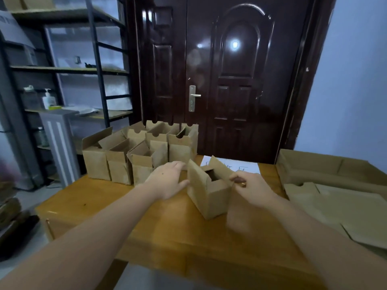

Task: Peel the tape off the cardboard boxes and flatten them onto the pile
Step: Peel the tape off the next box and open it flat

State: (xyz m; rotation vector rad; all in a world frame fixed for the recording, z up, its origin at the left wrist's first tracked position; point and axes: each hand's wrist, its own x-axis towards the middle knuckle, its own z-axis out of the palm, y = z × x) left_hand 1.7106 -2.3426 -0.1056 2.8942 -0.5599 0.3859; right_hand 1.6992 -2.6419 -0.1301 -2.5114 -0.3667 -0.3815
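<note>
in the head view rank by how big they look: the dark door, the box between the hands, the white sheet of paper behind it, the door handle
1. dark door
2. box between the hands
3. white sheet of paper, partly hidden by the box, so unsure
4. door handle

The door is farthest away and clearly largest.

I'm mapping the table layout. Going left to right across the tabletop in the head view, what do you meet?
Cluster of open boxes → left hand → box being handled → right hand → pile of flattened cardboard.
</note>
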